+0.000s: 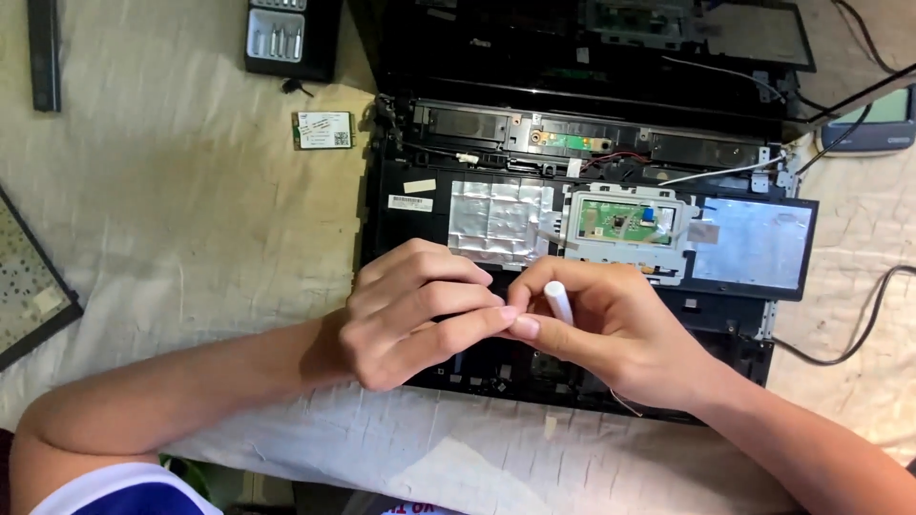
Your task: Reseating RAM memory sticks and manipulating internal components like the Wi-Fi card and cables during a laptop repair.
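The person leans over an opened black laptop chassis (582, 238) that lies on a pale cloth (191, 219). Both hands meet over its front part. The right hand (611, 329) is closed around a small white cylinder (558, 302) (maybe a pen-like tool or a tube, I cannot tell which), with the rounded end standing up between thumb and fingers. The left hand (415, 310) is curled narrow, its fingertips pressed against the fingertips of the right hand, just beside the cylinder; if it pinches something small there, this is hidden.

Behind the hands, inside the chassis, there is a silver foil patch (496, 219), and to the right of it a touchpad bracket with a green circuit board (625, 224). Further right lies a grey shiny plate (754, 243). A small green card (322, 130) lies on the cloth left of the chassis, and above it a black case with screwdriver bits (286, 38). A black cable (859, 329) runs at the right side
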